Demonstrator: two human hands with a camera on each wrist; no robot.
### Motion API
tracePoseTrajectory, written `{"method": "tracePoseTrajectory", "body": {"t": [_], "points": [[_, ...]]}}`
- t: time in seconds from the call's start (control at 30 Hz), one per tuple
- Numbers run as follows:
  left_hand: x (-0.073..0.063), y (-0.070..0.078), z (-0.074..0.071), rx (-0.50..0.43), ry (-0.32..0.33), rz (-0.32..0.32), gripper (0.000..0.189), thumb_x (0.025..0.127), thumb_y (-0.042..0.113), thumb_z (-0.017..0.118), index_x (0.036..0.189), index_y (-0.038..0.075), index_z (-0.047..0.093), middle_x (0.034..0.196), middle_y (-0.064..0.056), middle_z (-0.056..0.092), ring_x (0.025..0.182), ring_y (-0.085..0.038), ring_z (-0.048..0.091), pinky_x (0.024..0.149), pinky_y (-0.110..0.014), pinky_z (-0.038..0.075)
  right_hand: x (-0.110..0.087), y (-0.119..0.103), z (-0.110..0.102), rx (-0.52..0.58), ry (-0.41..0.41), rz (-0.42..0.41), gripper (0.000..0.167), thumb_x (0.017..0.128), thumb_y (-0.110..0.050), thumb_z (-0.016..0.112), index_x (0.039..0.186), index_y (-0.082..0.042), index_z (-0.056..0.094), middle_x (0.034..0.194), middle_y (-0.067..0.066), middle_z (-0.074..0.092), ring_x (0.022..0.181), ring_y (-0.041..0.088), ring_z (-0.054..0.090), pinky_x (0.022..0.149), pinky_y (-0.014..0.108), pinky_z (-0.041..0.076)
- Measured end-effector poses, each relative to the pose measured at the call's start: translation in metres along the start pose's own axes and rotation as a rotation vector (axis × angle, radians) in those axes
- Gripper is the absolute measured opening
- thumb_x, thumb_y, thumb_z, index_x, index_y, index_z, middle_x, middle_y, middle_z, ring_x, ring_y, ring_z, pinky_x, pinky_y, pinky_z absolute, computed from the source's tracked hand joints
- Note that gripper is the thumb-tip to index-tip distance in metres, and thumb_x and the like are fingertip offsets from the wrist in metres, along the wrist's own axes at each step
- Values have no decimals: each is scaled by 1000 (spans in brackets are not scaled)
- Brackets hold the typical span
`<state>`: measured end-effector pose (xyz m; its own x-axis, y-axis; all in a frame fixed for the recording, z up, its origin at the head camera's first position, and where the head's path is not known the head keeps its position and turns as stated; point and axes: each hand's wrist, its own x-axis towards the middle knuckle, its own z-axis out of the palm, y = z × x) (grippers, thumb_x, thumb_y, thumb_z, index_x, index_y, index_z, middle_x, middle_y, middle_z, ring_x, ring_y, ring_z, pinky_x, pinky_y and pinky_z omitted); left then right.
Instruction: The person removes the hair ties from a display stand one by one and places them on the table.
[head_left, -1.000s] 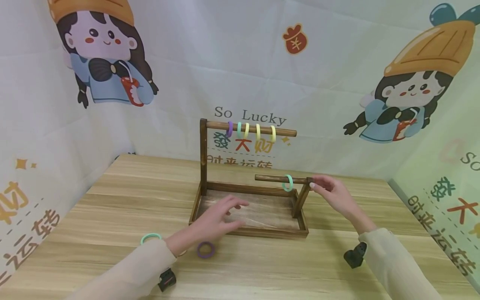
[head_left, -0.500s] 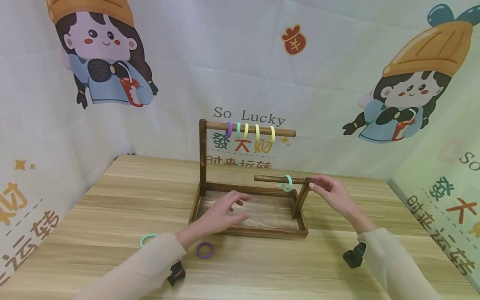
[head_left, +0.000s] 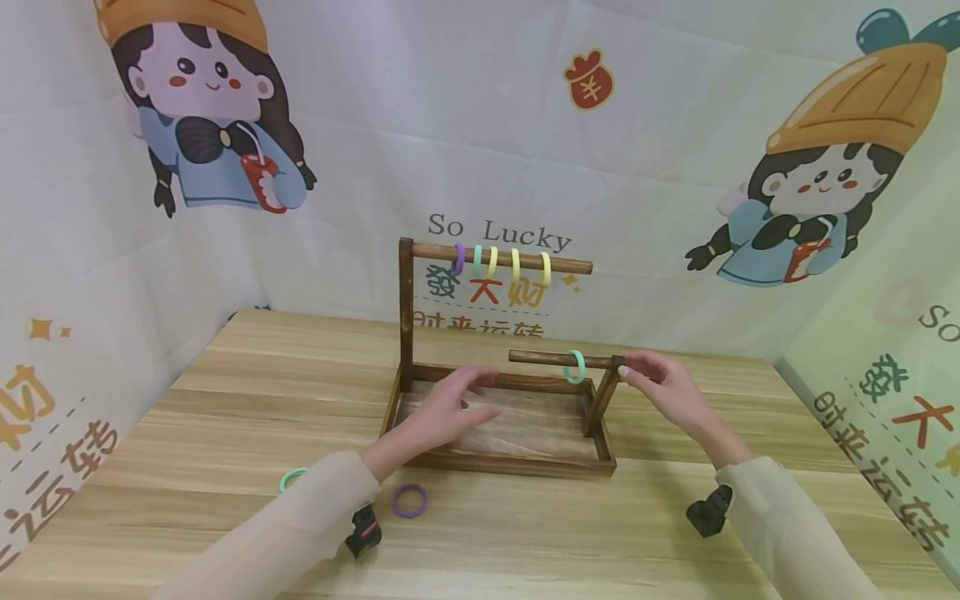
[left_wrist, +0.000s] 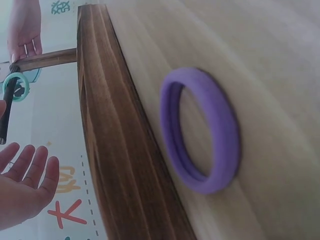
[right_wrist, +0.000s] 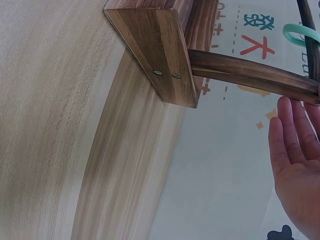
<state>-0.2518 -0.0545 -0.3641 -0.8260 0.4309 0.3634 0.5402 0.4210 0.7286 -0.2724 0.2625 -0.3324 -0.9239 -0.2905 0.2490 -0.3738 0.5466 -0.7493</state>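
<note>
Dark-stained wood takes the middle of the counter (head_left: pixel 525 550), where a two-armed stand (head_left: pixel 407 325) rises from a shallow tray (head_left: pixel 525 463). The right hand (head_left: pixel 663 383) grips the stand at the top of its short post (head_left: pixel 602 400), thumb on the near side and fingers, fairly straight, behind. The left hand (head_left: pixel 446 408) hangs over the tray, fingers loosely spread and holding nothing, near the free tip of the lower rod (head_left: pixel 528 357); hand and wrist block the view of part of the tray's floor and rims.

One mint ring (head_left: pixel 582 369) hangs on that lower rod, nearer the post than the tip. Five more line the upper rod (head_left: pixel 435 251), left to right: a purple ring (head_left: pixel 459 259), a green ring (head_left: pixel 477 261) and three yellow rings (head_left: pixel 515 265), the last set apart toward the free end.

Two others lie on the counter in front. A purple hoop (left_wrist: pixel 225 140) rests flat near the tray's front left corner, whole in view; farther left, a mint hoop (head_left: pixel 284 481) is partly covered by the left sleeve (head_left: pixel 285 521). Dark wrist devices (head_left: pixel 363 531) jut below both cuffs, one of them beside the purple hoop.

Pale printed cloth (head_left: pixel 637 167) hangs close behind, its cartoon figures flanking the words "So Lucky", with coloured characters showing beneath the upper rod. Two screw heads (right_wrist: pixel 158 73) dot the tray's right end.
</note>
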Motion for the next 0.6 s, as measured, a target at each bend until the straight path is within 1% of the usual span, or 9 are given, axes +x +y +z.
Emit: {"method": "tracePoseTrajectory", "body": {"t": [0.1,0.23,0.3,0.5,0.6], "points": [[4,2,-1,-15,7,-16,49,82,16,64,124,1,45,111,-12,52,97,-22,50,76,-36,46,0,0,0,-3,0,1,41,91,-23,51,121,5,47,112,21,53,98,31,53,81,45,44],[8,4,-2,-50,1,-55,52,82,16,64,127,2,42,114,-11,51,100,-23,50,80,-38,45,0,0,0,-4,0,2,41,91,-24,51,121,5,47,112,21,54,97,30,53,81,44,44],[11,5,-2,-60,4,-68,54,82,17,64,129,4,41,117,-10,49,102,-23,50,82,-37,44,0,0,0,-3,-1,1,41,91,-24,51,121,5,47,112,21,54,97,30,53,81,44,44],[19,11,-3,-71,13,-59,58,82,23,63,132,7,37,124,-10,44,106,-23,47,84,-38,44,-1,-1,0,-4,-5,3,40,91,-21,51,121,4,47,112,20,54,98,30,53,82,44,44],[24,14,-3,-56,11,-59,59,83,28,62,133,11,36,127,-6,42,109,-22,45,86,-37,43,-1,-1,0,-5,-7,8,41,91,-23,51,122,3,47,113,20,53,98,30,52,82,45,43]]}}
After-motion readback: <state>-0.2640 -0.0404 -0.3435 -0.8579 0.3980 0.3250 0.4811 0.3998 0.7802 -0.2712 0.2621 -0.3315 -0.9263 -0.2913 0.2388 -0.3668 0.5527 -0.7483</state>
